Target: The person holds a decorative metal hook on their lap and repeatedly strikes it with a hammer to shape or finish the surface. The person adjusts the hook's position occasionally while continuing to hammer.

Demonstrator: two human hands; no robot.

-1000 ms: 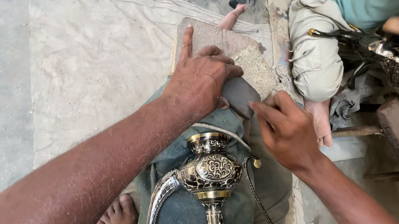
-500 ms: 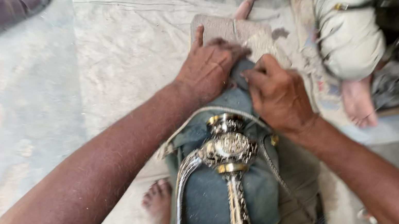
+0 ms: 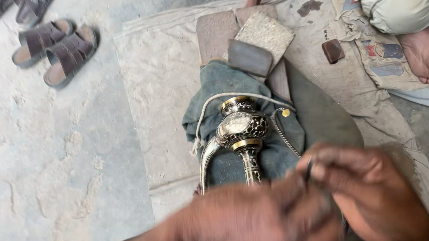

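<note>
Brown sandals (image 3: pixel 56 50) on concrete floor; co-worker's bare foot (image 3: pixel 428 59) on cloth mat (image 3: pixel 379 58).

Engraved brass-and-silver vessel (image 3: pixel 241 128), brown sandals (image 3: pixel 56 50)

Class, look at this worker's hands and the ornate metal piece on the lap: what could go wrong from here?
1. Both hands, the left hand and right hand, are blurred in motion beside the brass piece, so a knock might tip it off the cloth.
2. The dark block lies loose above it and may slide.
</note>
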